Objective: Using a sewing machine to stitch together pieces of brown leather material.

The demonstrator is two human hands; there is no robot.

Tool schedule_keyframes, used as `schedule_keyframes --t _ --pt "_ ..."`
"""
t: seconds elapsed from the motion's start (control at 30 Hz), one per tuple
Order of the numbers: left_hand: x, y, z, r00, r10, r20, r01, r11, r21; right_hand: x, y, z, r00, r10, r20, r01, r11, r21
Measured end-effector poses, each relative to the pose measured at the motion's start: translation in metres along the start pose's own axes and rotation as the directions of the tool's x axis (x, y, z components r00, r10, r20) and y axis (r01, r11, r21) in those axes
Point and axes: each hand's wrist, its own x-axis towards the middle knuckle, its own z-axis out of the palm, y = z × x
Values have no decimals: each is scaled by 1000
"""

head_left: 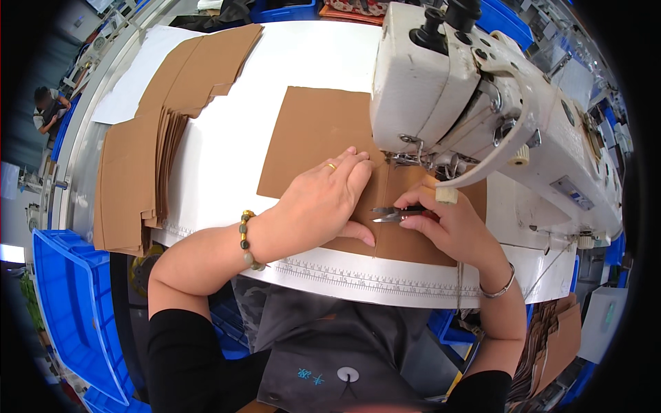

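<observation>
A flat brown panel (319,131), leather-like, lies on the white sewing table (227,158) and reaches under the sewing machine (441,82). A seam or fold line runs down it toward me. My left hand (327,193) rests spread on the panel, palm down, holding nothing. Thread snips (391,214) sit in my right hand (444,220), their pointed blades turned left toward my left thumb, just over the panel. My right fingers wrap the dark red handle, close below the machine's needle area. The needle itself is hard to make out.
Stacked brown panels (127,179) stand at the table's left, with more brown pieces (200,65) behind them. A printed ruler (358,281) follows the near edge. Blue crates (76,303) stand at the lower left. Further brown pieces (551,344) hang at the lower right.
</observation>
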Motion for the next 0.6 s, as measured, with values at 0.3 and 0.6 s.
schedule_keyframes --t 0.3,0.6 --pt "7 -5 3 1000 7 -6 -7 1000 -13 -13 -13 1 998 -2 -63 -23 918 -395" --pt "-3 -11 9 999 16 35 -19 996 83 -65 -35 -50 849 -257 -461 -30 849 -528"
